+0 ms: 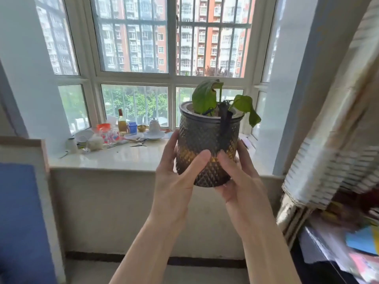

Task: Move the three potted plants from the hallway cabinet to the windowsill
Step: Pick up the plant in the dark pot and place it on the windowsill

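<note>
I hold a potted plant in both hands, in the air in front of the windowsill. The pot is dark textured glass with a diamond pattern, amber near its base, and a few drooping green leaves rise from it. My left hand grips the pot's left side with its thumb across the front. My right hand cups the right side and the bottom. The pot is upright and does not touch the sill. No other potted plant is in view.
Clutter fills the sill's left half: a bottle, a white teapot on a plate, a blue basket, a jar with an orange lid, scissors. A curtain and stacked books stand at the right. A blue panel is at the left.
</note>
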